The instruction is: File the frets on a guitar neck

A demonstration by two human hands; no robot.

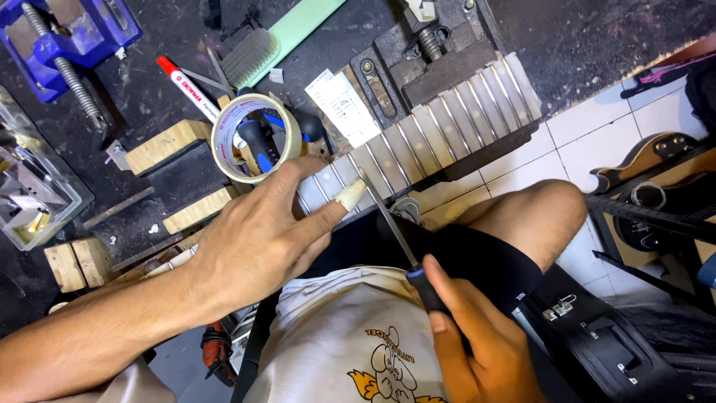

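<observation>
Taped-off fretboard (pixel 425 138) sits clamped at the tabletop (pixel 597 37) edge; my left hand (pixel 261 231) presses flat on its near end, fingers together, while my right hand (pixel 470 343) grips a file (pixel 391 220) whose tip meets the frets beside my thumb.

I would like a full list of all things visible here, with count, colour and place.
guitar neck: one, masked frets, clamped at centre
metal vise: one, dark, top centre
file: one, grey blade, dark handle, on a fret
tape roll: one, cream, left of centre
marker: one, red and white, upper left
blue vise: one, top left
wood blocks: several, tan, left
guitar: one, brown, right edge
left hand: on the neck, taped thumb
right hand: grips the file handle
</observation>
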